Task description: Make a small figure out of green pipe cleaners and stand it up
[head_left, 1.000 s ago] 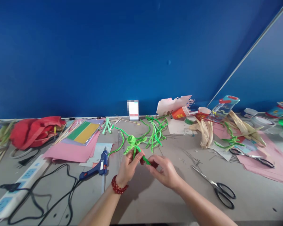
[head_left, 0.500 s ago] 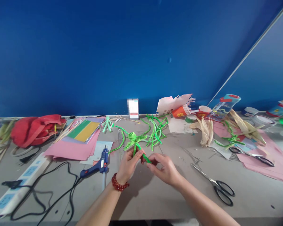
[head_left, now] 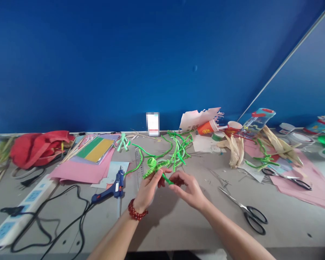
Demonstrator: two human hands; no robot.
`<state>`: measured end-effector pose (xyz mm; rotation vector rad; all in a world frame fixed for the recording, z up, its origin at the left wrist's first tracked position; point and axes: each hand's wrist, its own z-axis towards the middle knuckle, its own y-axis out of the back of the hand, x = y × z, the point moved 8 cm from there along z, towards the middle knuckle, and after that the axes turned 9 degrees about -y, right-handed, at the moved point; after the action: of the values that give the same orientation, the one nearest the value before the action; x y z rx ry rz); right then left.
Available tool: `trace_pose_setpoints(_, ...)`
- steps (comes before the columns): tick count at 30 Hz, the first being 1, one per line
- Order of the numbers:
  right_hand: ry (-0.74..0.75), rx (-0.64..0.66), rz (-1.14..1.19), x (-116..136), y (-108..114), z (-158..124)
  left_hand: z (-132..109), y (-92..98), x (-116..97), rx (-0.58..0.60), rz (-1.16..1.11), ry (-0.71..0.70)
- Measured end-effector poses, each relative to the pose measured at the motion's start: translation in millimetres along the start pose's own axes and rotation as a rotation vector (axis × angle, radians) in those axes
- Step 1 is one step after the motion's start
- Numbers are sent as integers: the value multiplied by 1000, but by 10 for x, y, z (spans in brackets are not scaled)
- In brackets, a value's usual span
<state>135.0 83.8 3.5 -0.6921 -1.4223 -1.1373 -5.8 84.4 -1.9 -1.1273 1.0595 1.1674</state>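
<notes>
at the far left a white power strip (head_left: 5,231) lies slanting on the grey table (head_left: 189,231), with a black plug (head_left: 12,210) in it; behind it sits a floppy red bag (head_left: 38,150); next come the loops of a black cord (head_left: 79,207), and behind them pink paper (head_left: 81,173) with a green and yellow sheet (head_left: 96,150) on top; then there is a blue glue gun (head_left: 108,193), and a little pale green figure (head_left: 122,142) farther back; a clear ruler (head_left: 139,169) lies just beside my left hand (head_left: 148,187); i wear red beads (head_left: 137,213) on that wrist, and my thumb and fingers grip a fuzzy green figure (head_left: 152,163) with a curly round top; it is in the middle, right in front of me, held over the table; my right hand (head_left: 188,191) pinches the end of its green stem (head_left: 166,178) with thumb and fingertips; behind that hand is a messy heap of green fuzzy sticks (head_left: 181,150); farther right i see red paper cups (head_left: 208,127) lying on their side, dry tan leaves (head_left: 235,155), black-handled scissors (head_left: 253,218) near my right arm, and more scissors (head_left: 289,178) partly on other pink paper (head_left: 311,191).
</notes>
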Motion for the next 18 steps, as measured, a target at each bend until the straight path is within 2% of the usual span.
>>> trace_pose_setpoints(4,-155,11,116,-178,-81,29,15,-55,50,52,-186,30)
trace_pose_setpoints(7,-210,0,247,-223,-87,35,38,-56,68,38,-307,35)
trace_pose_setpoints(14,-201,-11,162,-191,-57,16,56,50,-13,-117,-198,-20)
trace_pose_setpoints(18,-193,27,228,-197,-84,28,65,26,-68,-96,-188,-38)
